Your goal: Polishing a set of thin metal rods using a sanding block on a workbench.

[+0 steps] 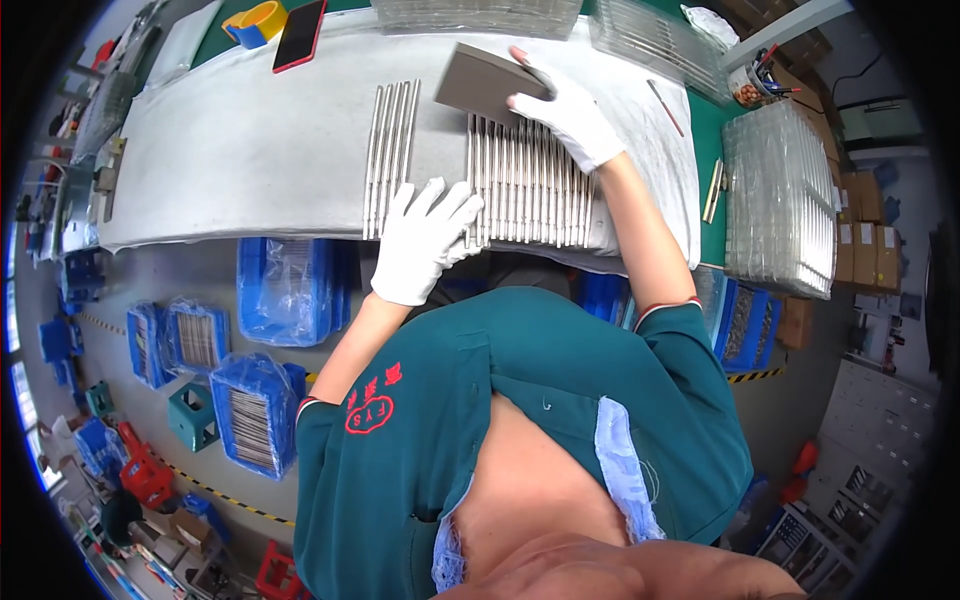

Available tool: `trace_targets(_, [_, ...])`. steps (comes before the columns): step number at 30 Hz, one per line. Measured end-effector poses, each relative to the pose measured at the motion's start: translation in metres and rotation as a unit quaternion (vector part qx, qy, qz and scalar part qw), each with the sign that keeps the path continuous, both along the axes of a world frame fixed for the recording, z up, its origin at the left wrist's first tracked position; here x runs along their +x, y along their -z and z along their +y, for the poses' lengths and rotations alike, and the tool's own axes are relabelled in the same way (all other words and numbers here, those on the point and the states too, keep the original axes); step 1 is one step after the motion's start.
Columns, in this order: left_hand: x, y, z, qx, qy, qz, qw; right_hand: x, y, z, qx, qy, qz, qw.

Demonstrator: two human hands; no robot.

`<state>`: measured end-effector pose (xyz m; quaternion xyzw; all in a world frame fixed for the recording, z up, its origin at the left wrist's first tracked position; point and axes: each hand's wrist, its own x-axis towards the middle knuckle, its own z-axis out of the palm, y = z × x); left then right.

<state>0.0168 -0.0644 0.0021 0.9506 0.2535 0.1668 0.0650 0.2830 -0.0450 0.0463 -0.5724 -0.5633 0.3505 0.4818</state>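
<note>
Both hands wear white gloves. My right hand (568, 115) grips a flat grey rectangular block (482, 80) and holds it tilted against the far ends of a long row of metal rods (525, 180) lying side by side on a white cloth-covered table (240, 150). My left hand (425, 240) rests flat with fingers spread at the near edge of the table, between that row and a smaller group of rods (390, 155) to the left, touching the rod ends.
A red phone (299, 35) and yellow-blue tape rolls (255, 20) lie at the table's far left. Stacks of clear plastic trays (778, 200) stand at the right and back. Blue bins with bagged rods (255, 410) sit on the floor below.
</note>
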Motion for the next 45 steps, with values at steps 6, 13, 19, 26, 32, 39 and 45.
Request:
trace_targets(6, [0.004, -0.021, -0.002, 0.006, 0.027, -0.044, 0.999, 0.014, -0.021, -0.039, -0.096, -0.077, -0.031, 0.992])
trace_targets(13, [0.011, -0.032, -0.008, 0.008, 0.004, -0.055, 0.998, -0.013, -0.023, -0.019, -0.009, -0.157, -0.188, 0.969])
trace_targets(19, [0.013, -0.028, -0.011, 0.006, -0.001, -0.091, 0.996, 0.006, -0.021, -0.028, -0.070, -0.133, -0.086, 0.985])
trace_targets(26, [0.013, -0.018, -0.009, 0.030, -0.023, -0.140, 0.989, 0.018, -0.017, -0.030, -0.124, -0.117, 0.018, 0.985])
trace_targets(32, [0.018, -0.026, -0.013, 0.023, -0.042, -0.148, 0.988, -0.014, -0.011, -0.029, -0.036, -0.083, -0.094, 0.991])
trace_targets(39, [0.019, -0.019, -0.014, 0.004, -0.061, -0.209, 0.976, -0.001, -0.017, -0.033, -0.091, -0.071, -0.045, 0.992])
trace_targets(45, [0.018, -0.022, -0.012, 0.033, -0.071, -0.234, 0.969, 0.009, -0.009, -0.043, -0.093, -0.048, -0.064, 0.992])
